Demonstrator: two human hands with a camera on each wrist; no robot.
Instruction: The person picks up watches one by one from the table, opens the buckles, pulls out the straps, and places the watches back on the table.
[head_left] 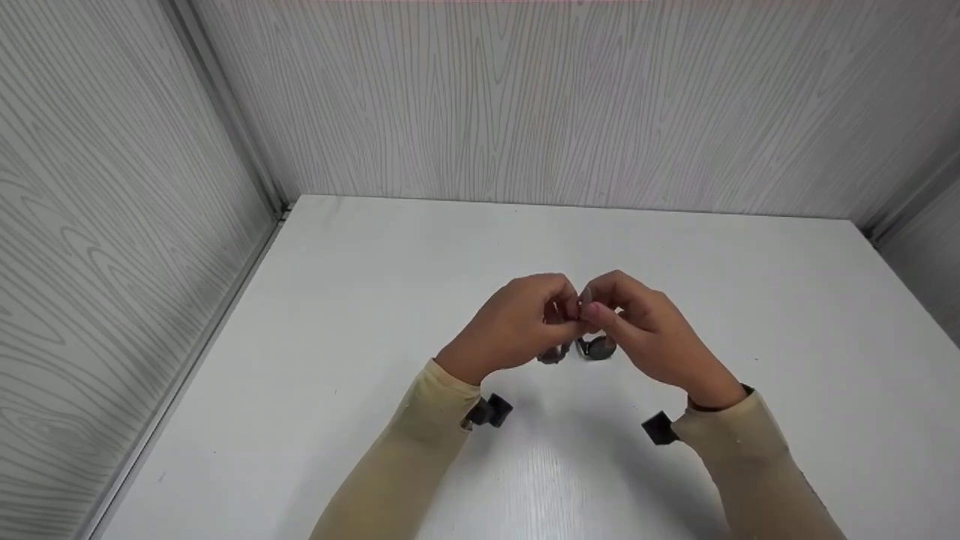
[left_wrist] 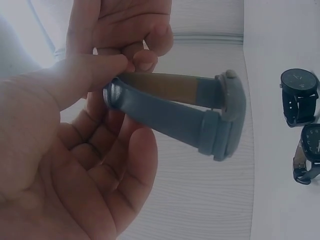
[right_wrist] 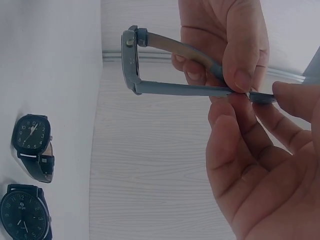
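Observation:
A wristwatch (right_wrist: 131, 60) with a grey-blue strap is held up between both hands, its strap bent into a loop with the case at the far end. My left hand (head_left: 517, 322) pinches the strap near the buckle (left_wrist: 116, 94), thumb on top. The thumb and fingers of my right hand (head_left: 652, 330) pinch the strap's end (right_wrist: 262, 98), close beside the left fingertips. In the head view the fingers hide most of this watch.
Two dark watches rest on the white table (head_left: 360, 300) under the hands: one with a round dial (left_wrist: 299, 82), the other with a rounded-square dial (right_wrist: 32, 134). Wood-grain panels (head_left: 495, 97) rise behind the table and along its sides.

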